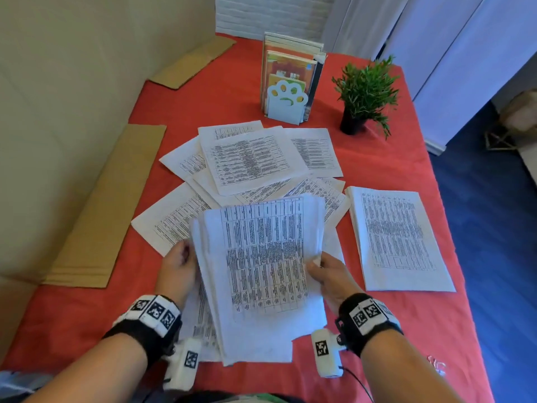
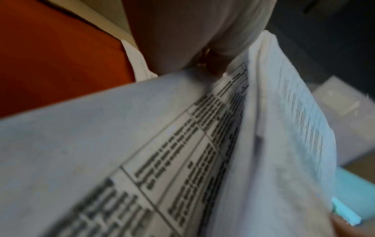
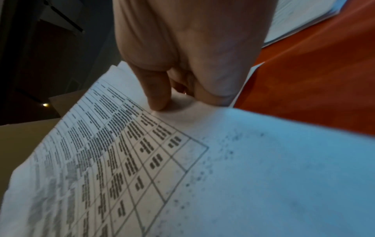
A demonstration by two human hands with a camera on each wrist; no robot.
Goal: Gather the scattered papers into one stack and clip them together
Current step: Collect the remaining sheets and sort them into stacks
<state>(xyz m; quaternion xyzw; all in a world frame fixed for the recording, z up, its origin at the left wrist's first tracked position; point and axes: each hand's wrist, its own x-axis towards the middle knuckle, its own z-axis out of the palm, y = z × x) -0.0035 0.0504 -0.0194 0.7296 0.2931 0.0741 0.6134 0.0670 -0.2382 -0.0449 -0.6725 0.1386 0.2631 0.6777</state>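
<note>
A bundle of printed sheets (image 1: 261, 271) is held up over the near part of the red table. My left hand (image 1: 178, 266) grips its left edge and my right hand (image 1: 325, 271) pinches its right edge, thumb on top. The left wrist view shows the bundle (image 2: 142, 144) close up, its sheets fanned apart. In the right wrist view my thumb presses on the top sheet (image 3: 162, 160). More printed papers (image 1: 250, 161) lie scattered and overlapping beyond the bundle. A separate neat pile (image 1: 398, 239) lies to the right. No clip is visible.
A blue paw-shaped bookend with books (image 1: 287, 82) and a small potted plant (image 1: 363, 94) stand at the back of the red tablecloth (image 1: 406, 324). Flat cardboard pieces (image 1: 110, 205) lie along the left edge by the wall. The table's right edge drops to a blue floor.
</note>
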